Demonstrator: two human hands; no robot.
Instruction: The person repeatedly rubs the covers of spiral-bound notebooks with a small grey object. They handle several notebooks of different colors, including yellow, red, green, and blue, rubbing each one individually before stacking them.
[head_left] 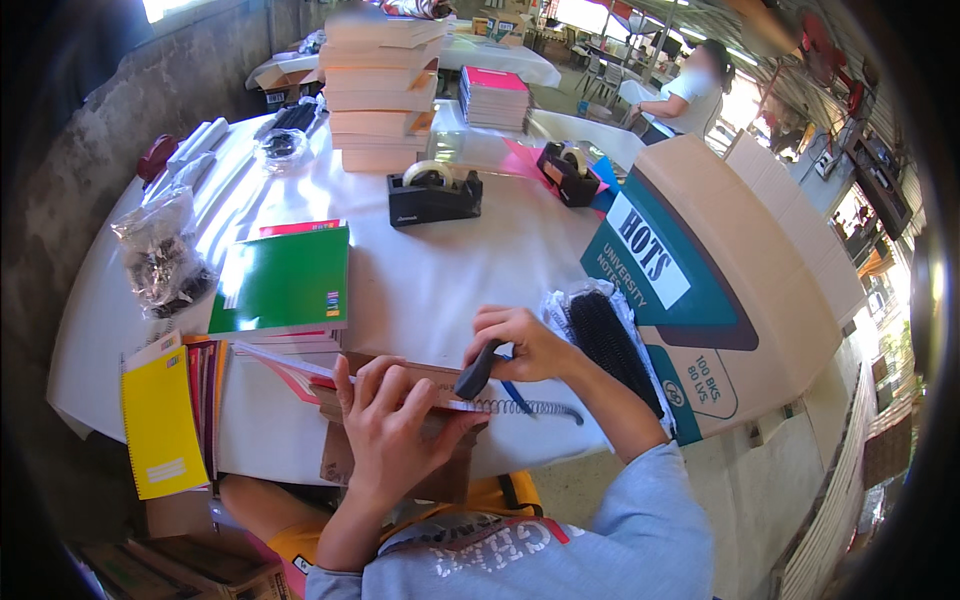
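Observation:
My left hand (395,430) grips a notebook (290,362) along its edge, thumb toward the binding, fingers bent over it. A brown cardboard piece (345,450) shows beside and under that hand. From the notebook's right end a dark spiral coil (535,408) sticks out past the pages. My right hand (525,345) is closed round a dark-handled hand tool (478,370), held just above the coil. A blue part shows below its fingers; the tool's working end is hidden. A bundle of black spiral coils (610,345) in plastic wrap lies right of my right hand.
Green notebooks (285,280) and yellow notebooks (160,425) are piled at left. Black tape dispensers (435,195) and a tall paper stack (380,100) stand farther back. A large cardboard box (720,280) occupies the right. Bagged coils (170,255) lie far left. Another person (690,95) stands behind.

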